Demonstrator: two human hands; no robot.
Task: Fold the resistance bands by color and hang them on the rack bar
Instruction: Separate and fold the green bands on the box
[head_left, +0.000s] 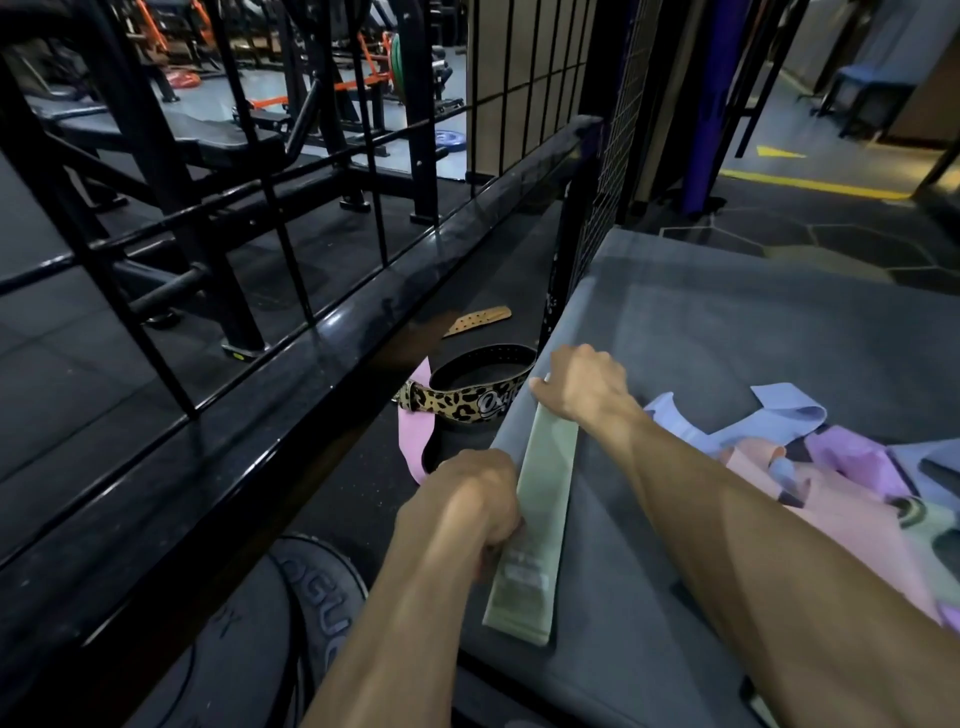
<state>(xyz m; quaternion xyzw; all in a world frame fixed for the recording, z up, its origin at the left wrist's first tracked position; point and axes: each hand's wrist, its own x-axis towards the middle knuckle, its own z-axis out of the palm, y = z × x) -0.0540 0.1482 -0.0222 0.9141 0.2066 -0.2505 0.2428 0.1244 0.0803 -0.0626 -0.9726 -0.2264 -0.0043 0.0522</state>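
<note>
A: Obs. 1, hands. Left hand (467, 499) is curled in a fist round the near part of the pale green band (540, 514), knuckles up, at the tabletop's left edge. Right hand (582, 384) pinches the band's far end, fingers bent over it.

B: Band itself?

A: Flat woven fabric strip, long and narrow, lying stretched straight between the two hands along the edge of the grey tabletop (727, 332). A small white label sits near the near end; its print is too blurred to read.

B: Tabletop surface?

A: Matte grey, padded-looking, rounded at the edge. To the right of the right forearm lies a heap of loose bands (810, 457), soft cloth in light blue, lilac, pink and a bit of green, crumpled and overlapping.

B: Further out?

A: Left of the tabletop, the glossy black rack bar (311, 338) runs diagonally, with thin black vertical rods rising from it. A pink band (413, 431) hangs below it. Beside that, on the dark floor, a coiled leopard-print belt (467, 400) with white script lettering, only partly legible, starting "Oxy". A tan perforated strap (478, 321) lies beyond. Bottom left, a black weight plate (291, 613) with raised letters "OGU" showing
</note>
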